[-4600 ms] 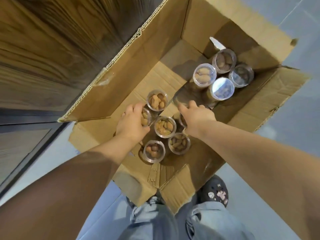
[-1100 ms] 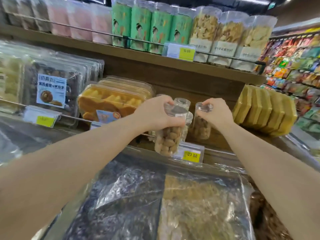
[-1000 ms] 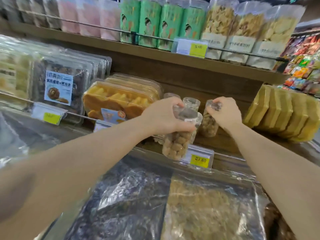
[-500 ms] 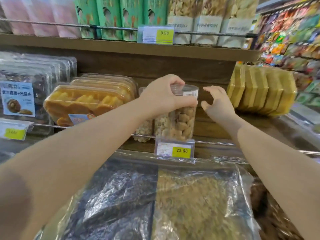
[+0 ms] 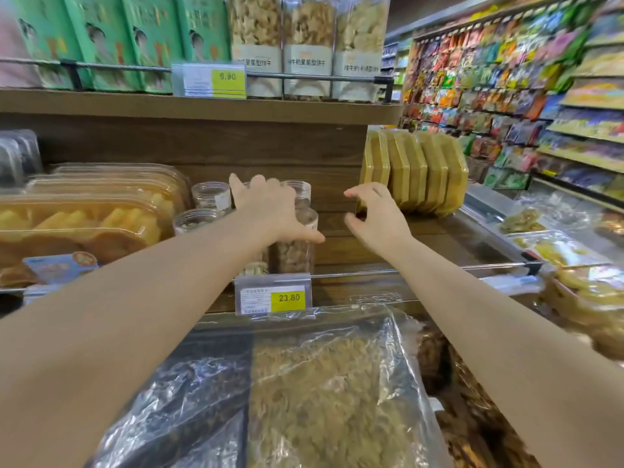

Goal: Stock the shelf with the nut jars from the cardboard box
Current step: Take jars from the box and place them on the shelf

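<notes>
Left hand (image 5: 270, 211) lies splayed across the tops of the nut jars (image 5: 294, 255), fingers straight and spread, thumb stretched along the side of the front jar; it hides the lids, so whether it presses on them cannot be told. Right hand (image 5: 376, 216) hangs just beside, over bare wood of the shelf (image 5: 337, 261), fingers loosely curled around nothing. The jars stand clustered at the middle of the shelf, behind a wire rail (image 5: 422, 271), between clear trays of yellow pieces (image 5: 84, 228) on the left and flat yellow-brown packs (image 5: 415, 173) set on edge on the right. Clipped to the rail below the jars, a price tag (image 5: 274, 297) reads 23.80. On the board above, a second tag (image 5: 211, 80) reads 9.90, flanked by green boxes (image 5: 101, 38) and clear bags (image 5: 305, 35) with Chinese lettering on white labels. Film-covered bulk goods (image 5: 320, 393) lie between the person and the shelf.
</notes>
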A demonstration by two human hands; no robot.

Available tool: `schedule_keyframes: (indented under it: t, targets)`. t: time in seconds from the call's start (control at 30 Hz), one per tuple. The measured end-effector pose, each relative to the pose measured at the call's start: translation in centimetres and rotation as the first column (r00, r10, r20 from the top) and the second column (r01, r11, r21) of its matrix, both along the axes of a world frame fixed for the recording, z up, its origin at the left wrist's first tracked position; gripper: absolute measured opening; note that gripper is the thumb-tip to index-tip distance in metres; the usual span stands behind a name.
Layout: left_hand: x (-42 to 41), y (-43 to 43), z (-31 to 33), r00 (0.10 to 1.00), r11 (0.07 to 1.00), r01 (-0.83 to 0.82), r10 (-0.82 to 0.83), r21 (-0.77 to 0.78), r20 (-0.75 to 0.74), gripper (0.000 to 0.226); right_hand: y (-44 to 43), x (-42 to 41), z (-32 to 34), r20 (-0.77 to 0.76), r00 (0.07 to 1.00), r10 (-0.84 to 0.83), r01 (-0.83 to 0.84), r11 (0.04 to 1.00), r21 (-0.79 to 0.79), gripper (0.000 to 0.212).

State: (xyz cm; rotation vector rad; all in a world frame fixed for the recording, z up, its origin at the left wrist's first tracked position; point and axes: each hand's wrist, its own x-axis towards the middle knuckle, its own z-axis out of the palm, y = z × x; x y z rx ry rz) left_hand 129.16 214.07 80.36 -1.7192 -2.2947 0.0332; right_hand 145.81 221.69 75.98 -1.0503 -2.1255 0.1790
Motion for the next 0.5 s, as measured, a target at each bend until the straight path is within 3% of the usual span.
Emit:
schedule_keyframes:
  t: [0.13, 0.27, 0.37, 0.5]
  targets:
    - [0.4, -2.3, 0.9, 0.996, 0.999, 0.035, -0.036, 0.008, 0.083, 0.103, -1.5, -0.2, 0.7, 0.116, 0.991, -0.059, 0.076, 0.986, -0.148, 0.041]
    - [1.1, -6.8, 2.4, 0.915, 0.967, 0.198, -0.241, 0.161, 0.325, 0.051, -4.6, 0.5, 2.9, 0.431, 0.902, -0.021, 0.162, 0.942, -0.293, 0.051]
    - [1.3, -10.7, 3.0, 0.875, 0.961, 0.273, -0.269, 0.049, 0.403, 0.036, -8.4, 1.4, 4.5, 0.504, 0.864, 0.006, 0.172, 0.937, -0.305, 0.042]
    - [1.3, -15.7, 2.3, 0.853, 0.928, 0.358, -0.28, -0.101, 0.441, 0.038, -14.9, 2.5, 6.7, 0.545, 0.838, 0.036, 0.177, 0.926, -0.334, 0.038]
